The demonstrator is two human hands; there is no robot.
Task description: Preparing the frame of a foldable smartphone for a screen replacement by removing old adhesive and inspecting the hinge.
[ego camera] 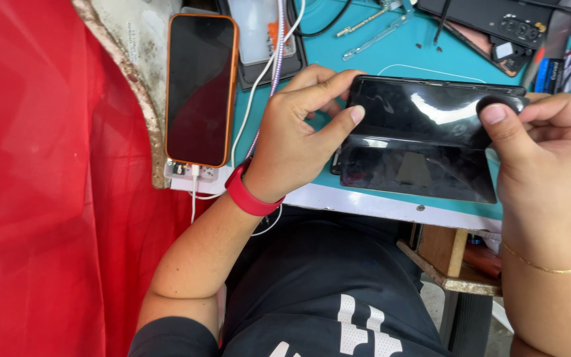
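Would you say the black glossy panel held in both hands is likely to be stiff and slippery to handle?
The panel looks thin and flat, so probably stiff yet fragile. Its glossy face shows glare, so likely slippery. The left hand and right hand pinch its ends, suggesting it is light.

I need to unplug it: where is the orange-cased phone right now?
The orange-cased phone lies face up at the upper left of the head view, beside the red cloth, left of the left hand.
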